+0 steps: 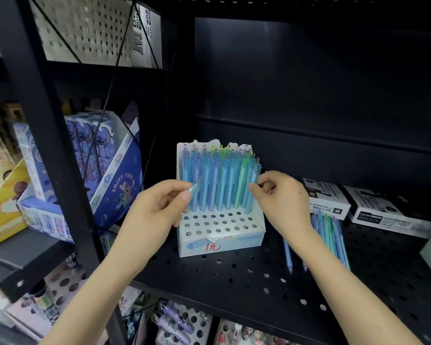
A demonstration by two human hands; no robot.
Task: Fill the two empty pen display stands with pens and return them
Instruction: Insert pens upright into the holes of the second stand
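A white pen display stand [222,239] sits on the black perforated shelf [246,282]. Its back rows hold several blue and green pens [219,180] upright; its front rows of holes are bare. My left hand [157,210] pinches a light blue pen [195,186] at the stand's left side. My right hand [281,202] grips the rightmost blue pen [253,190] standing in the stand. A loose bunch of blue and green pens [329,237] lies flat on the shelf, right of the stand, partly hidden by my right wrist.
Black-and-white marker boxes [326,197] [386,207] lie at the back right. A black upright post [57,155] stands to the left, with blue cartoon boxes [105,170] behind it. More stationery fills the lower shelf [174,324].
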